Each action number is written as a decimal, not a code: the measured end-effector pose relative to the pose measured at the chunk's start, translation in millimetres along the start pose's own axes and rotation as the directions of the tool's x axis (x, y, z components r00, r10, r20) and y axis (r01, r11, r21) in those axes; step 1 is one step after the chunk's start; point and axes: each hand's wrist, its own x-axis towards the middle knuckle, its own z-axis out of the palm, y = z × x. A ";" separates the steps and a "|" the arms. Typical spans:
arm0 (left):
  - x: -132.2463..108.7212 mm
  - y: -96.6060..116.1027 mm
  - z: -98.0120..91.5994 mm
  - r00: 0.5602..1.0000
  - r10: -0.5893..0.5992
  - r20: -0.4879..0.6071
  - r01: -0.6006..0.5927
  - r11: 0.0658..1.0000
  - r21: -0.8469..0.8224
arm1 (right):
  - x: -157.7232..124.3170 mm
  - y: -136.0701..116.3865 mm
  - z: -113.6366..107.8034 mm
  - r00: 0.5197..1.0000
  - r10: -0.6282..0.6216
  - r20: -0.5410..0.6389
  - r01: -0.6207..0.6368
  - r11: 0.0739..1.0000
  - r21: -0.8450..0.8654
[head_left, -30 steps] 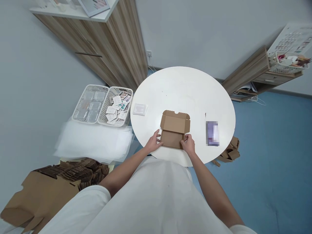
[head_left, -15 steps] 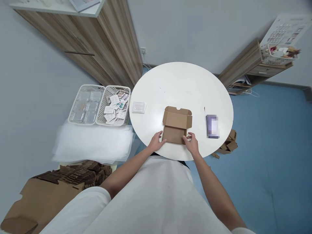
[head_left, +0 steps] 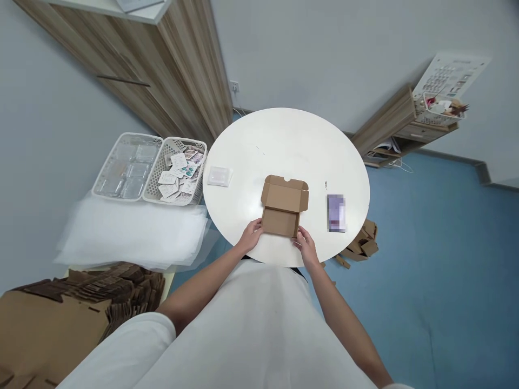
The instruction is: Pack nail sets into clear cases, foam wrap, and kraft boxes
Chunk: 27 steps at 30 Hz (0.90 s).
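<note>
A small brown cardboard mailer box (head_left: 283, 212) lies open on the round white table (head_left: 284, 146), its lid folded back away from me. My left hand (head_left: 251, 236) grips the box's near left corner with curled fingers. At the near right corner, my right hand (head_left: 306, 247) pinches the box's edge. A small clear plastic case (head_left: 219, 176) lies on the table's left side. To the right of the box rests a purple packet (head_left: 336, 213).
Two white baskets (head_left: 150, 168) left of the table hold clear cases and printed cards. White foam sheets (head_left: 133, 232) lie below them, a carton of flat cardboard blanks (head_left: 81, 302) at lower left. Cardboard scraps (head_left: 360, 246) litter the blue floor. Wooden cabinets stand behind.
The view has shifted, so the table and box sit slightly further left. Both hands stay at the box's near corners; my right hand has slid a little toward me.
</note>
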 end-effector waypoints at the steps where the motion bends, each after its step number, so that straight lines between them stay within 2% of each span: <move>1: 2.1 3.2 5.2 1.000 0.004 -0.007 -0.004 1.000 -0.008 | 4.3 -1.4 -5.3 1.000 -0.004 0.013 0.004 1.000 0.017; 8: 21.3 27.8 34.8 1.000 0.029 -0.004 -0.030 0.998 -0.060 | 34.9 -10.5 -36.9 0.999 0.020 0.050 -0.026 0.992 0.121; 13: 27.9 44.5 44.7 1.000 -0.015 -0.011 0.014 0.998 -0.058 | 48.6 -15.5 -45.9 0.998 0.004 0.068 -0.011 0.995 0.101; 17: 31.0 55.7 49.0 0.999 0.036 0.025 -0.036 0.999 -0.007 | 54.4 -18.5 -49.9 0.995 -0.011 0.096 0.002 0.995 0.097; 21: 34.5 59.0 51.2 0.999 0.036 0.002 -0.036 0.999 0.038 | 56.7 -20.6 -52.9 0.991 0.003 0.133 -0.016 0.996 0.090; 27: 37.1 52.8 51.1 1.000 -0.005 -0.028 0.007 0.998 0.058 | 55.3 -22.8 -54.5 0.993 -0.013 0.121 0.007 0.999 0.050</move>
